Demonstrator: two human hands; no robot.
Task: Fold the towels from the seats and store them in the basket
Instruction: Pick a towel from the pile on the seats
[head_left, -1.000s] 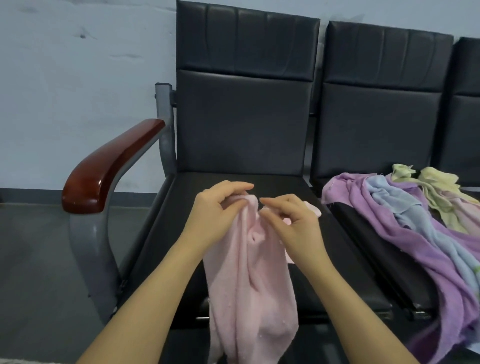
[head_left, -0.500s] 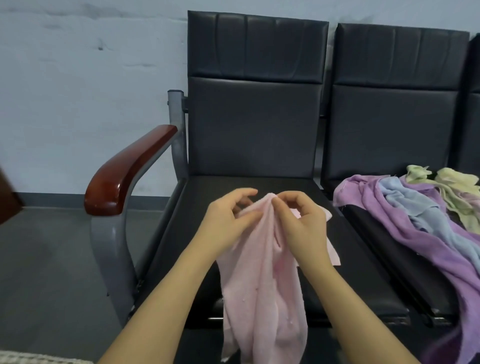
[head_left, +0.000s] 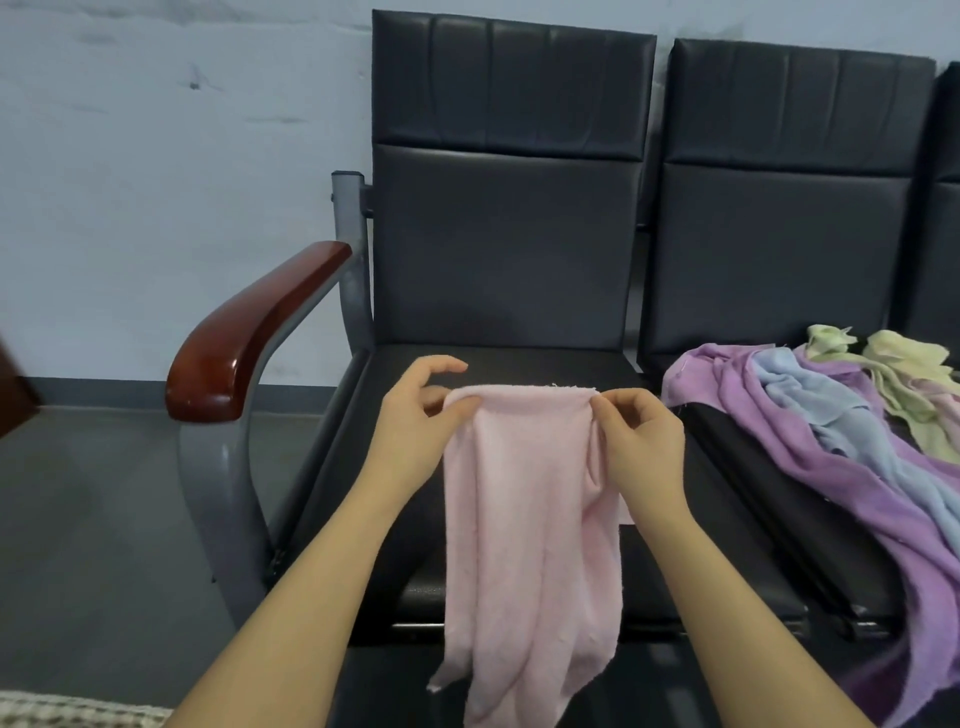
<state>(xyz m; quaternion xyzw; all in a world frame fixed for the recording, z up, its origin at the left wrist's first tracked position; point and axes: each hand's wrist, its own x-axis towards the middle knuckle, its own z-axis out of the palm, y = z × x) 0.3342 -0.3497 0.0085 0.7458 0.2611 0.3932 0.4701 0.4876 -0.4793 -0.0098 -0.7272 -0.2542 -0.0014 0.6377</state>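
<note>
**First towel in hand, the pile untouched**

We are early in the job, as far as we can judge. We hold one pink towel up in front of the left seat, its top edge stretched level between our two hands while the rest hangs down past the seat's front edge. Our left hand pinches the left corner between thumb and curled fingers, with the forefinger lifted above the cloth. Our right hand pinches the right corner in the same way. The towel hangs in loose vertical pleats, and we see no finished fold in it yet.

On the neighbouring seat lies a heap of other towels: a purple towel draped over the front edge, a light blue towel lying on it, and pale yellow towels behind. None of them looks folded.

We see no basket. A woven, pale surface shows at the bottom left corner, but we cannot tell what it is.

So what remains, by our reckoning, is nearly everything: folding this pink one, storing it, then working through the heap.
</note>
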